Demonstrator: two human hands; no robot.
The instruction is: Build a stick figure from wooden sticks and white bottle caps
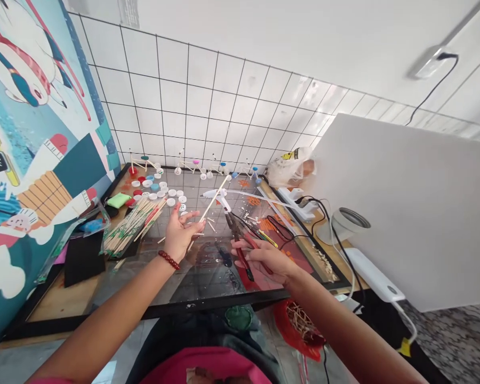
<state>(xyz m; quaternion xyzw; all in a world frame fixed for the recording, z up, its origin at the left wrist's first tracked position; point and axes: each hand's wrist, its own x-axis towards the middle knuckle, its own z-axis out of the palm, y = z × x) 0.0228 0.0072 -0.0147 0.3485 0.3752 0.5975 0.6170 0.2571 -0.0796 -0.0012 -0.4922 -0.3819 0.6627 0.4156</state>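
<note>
My left hand (179, 233) pinches a long thin wooden stick (212, 205) between thumb and fingers; the other fingers are spread, and the stick slants up to the right. A red bead bracelet circles that wrist. My right hand (266, 260) grips a pair of red-handled pliers (240, 242), whose dark jaws point up toward the stick's lower part. Both hands hover over a glass-topped table (192, 285).
A bundle of wooden sticks (130, 226) lies to the left beside several bottle caps (156, 186). A white glue gun (220, 197) lies behind the hands. Small stick-and-cap models (196, 165) line the tiled wall. A power strip (300, 205), cables and a red basket (300, 322) sit at right.
</note>
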